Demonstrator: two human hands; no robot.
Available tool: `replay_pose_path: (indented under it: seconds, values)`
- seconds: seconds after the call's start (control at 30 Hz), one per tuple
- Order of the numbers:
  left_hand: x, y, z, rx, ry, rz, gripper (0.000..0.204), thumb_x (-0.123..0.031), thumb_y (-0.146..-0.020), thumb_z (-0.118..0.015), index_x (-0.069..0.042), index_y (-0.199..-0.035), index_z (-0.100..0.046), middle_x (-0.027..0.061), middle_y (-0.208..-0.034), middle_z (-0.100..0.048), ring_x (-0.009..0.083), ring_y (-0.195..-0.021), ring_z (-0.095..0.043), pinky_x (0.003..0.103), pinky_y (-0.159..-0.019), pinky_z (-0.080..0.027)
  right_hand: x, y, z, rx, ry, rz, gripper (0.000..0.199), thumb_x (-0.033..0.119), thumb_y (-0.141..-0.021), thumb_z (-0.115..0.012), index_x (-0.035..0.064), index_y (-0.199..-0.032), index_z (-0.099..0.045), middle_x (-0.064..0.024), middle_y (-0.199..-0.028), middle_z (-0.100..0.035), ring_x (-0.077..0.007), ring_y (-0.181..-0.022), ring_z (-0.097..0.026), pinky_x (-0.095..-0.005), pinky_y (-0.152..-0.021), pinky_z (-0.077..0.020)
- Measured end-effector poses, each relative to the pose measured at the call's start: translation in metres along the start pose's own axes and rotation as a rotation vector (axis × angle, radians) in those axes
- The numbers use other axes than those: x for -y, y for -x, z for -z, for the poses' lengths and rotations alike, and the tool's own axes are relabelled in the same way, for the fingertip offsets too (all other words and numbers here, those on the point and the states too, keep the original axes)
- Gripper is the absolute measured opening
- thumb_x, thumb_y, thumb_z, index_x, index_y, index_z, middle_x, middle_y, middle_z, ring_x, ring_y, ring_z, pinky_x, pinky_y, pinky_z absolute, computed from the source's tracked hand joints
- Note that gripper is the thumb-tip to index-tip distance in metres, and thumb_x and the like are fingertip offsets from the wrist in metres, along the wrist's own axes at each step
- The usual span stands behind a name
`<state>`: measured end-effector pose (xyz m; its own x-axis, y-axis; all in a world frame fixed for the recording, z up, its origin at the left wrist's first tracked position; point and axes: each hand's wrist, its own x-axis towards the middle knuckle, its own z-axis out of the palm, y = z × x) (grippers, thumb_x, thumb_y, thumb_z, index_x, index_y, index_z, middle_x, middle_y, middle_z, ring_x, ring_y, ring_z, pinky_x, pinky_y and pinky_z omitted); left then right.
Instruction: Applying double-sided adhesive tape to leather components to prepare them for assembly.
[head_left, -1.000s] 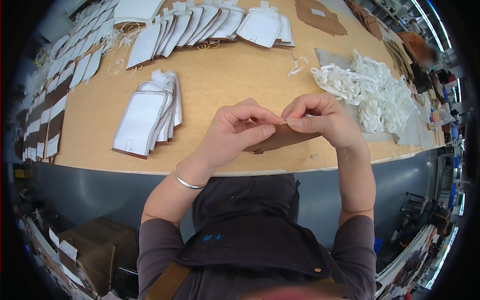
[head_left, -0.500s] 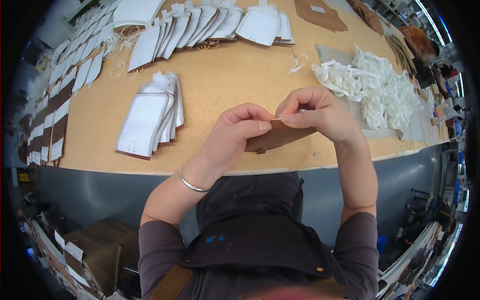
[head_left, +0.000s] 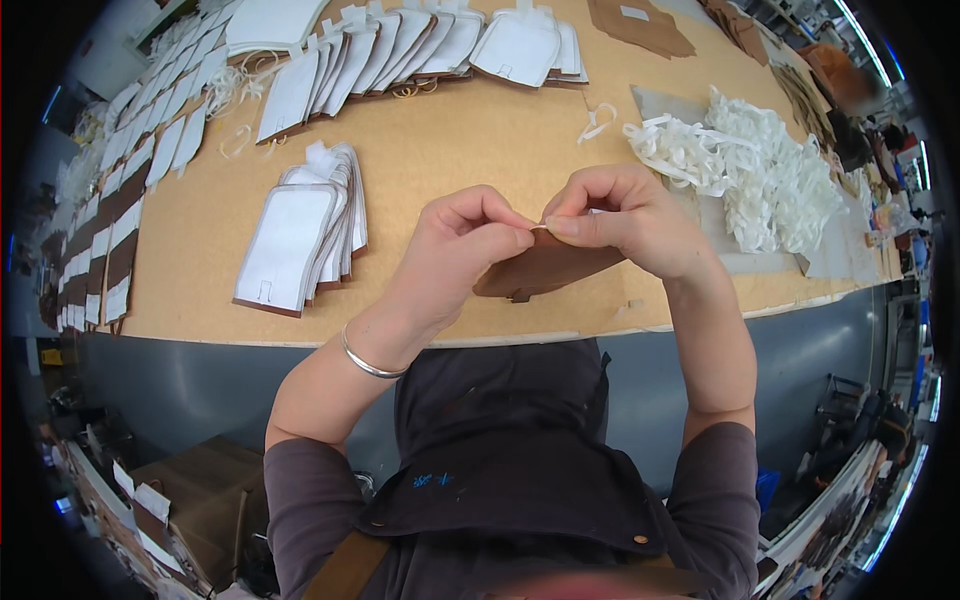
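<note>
"How were the hands set?"

"Both were pinching. The left hand (head_left: 452, 243) had its thumb and forefinger pressed together at the upper edge of a brown piece (head_left: 550, 268), with the other fingers curled loosely. The right hand (head_left: 640, 225) gripped that same edge between thumb and fingers, its tips nearly meeting the left ones."

"Anything between the tips?"

"A thin pale bit showed there, too small to identify."

"And where was the brown piece?"

"To the right of the stack of white-faced pieces (head_left: 285, 240), hanging slantwise beneath the fingers. I couldn't tell whether its lower edge touched the table (head_left: 480, 140)."

"What else lay on that surface?"

"Beyond the stack, a long overlapping row of similar white-faced pieces (head_left: 400, 45). Well to the right of the stack, a tangled heap of white ribbon (head_left: 770, 185), partly on a grey sheet (head_left: 850, 255). Between stack and heap, farther back, lay a loose ribbon loop (head_left: 598, 122). Flat brown cutouts (head_left: 650, 35) were farther still to the stack's right and rear, with a white label on top."

"And the room?"

"On the stack's near side, past the table's edge, was a blue-grey floor (head_left: 700, 350), with a large brown boxy bundle (head_left: 205, 500) down to the left."
</note>
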<state>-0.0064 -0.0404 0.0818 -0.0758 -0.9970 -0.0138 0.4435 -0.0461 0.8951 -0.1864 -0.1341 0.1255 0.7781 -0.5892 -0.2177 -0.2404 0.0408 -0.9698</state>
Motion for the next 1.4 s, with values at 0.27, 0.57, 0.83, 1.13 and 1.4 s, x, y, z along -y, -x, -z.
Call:
replay_pose_path:
  seconds: [0.27,0.57,0.83,1.13,1.4]
  values:
    - [-0.007,0.001,-0.004,-0.063,-0.075,-0.043,0.008,-0.004,-0.08,-0.058,-0.002,-0.086,-0.062,0.0032,-0.079,-0.062,0.0059,-0.075,-0.054,0.022,-0.07,-0.043,-0.001,-0.004,-0.006,-0.06,0.0,0.022,0.011,0.013,-0.077,-0.065,0.003,-0.073,-0.062,0.0024,-0.064,-0.056,-0.0035,-0.06,-0.047,-0.0202,-0.054,-0.0372]
    - [-0.011,0.001,0.0,-0.034,-0.218,-0.058,0.006,-0.002,-0.078,-0.062,-0.001,-0.084,-0.062,0.0017,-0.077,-0.063,0.0045,-0.07,-0.055,0.019,-0.067,-0.045,0.003,-0.003,-0.007,-0.031,0.068,-0.009,0.007,0.007,-0.08,-0.062,0.002,-0.076,-0.061,-0.0002,-0.075,-0.062,-0.0041,-0.069,-0.053,-0.0189,-0.062,-0.0414]
    - [-0.007,-0.001,-0.001,-0.058,-0.053,-0.012,0.002,-0.001,-0.079,-0.059,-0.003,-0.08,-0.059,0.0013,-0.078,-0.061,0.0048,-0.072,-0.053,0.02,-0.066,-0.042,-0.003,-0.006,-0.007,-0.071,0.01,0.08,0.014,0.016,-0.077,-0.066,0.0038,-0.071,-0.062,0.0042,-0.059,-0.052,-0.0026,-0.055,-0.043,-0.0195,-0.049,-0.033]
    - [-0.005,-0.004,0.003,-0.116,0.005,0.027,0.003,-0.007,-0.079,-0.058,-0.009,-0.08,-0.058,-0.0034,-0.075,-0.058,0.0044,-0.07,-0.046,0.02,-0.066,-0.034,0.002,-0.011,-0.015,-0.136,0.204,0.138,0.013,0.015,-0.075,-0.066,0.0024,-0.074,-0.061,-0.0011,-0.068,-0.058,-0.0078,-0.062,-0.05,-0.0234,-0.055,-0.0406]
    - [-0.007,-0.004,0.01,-0.028,-0.089,0.031,0.004,-0.01,-0.08,-0.062,-0.008,-0.08,-0.059,-0.002,-0.077,-0.059,0.0065,-0.074,-0.051,0.022,-0.071,-0.038,0.012,-0.002,-0.016,-0.023,0.278,0.099,0.018,0.013,-0.07,-0.07,0.0016,-0.081,-0.06,-0.0036,-0.074,-0.061,-0.0104,-0.071,-0.057,-0.0242,-0.064,-0.0455]
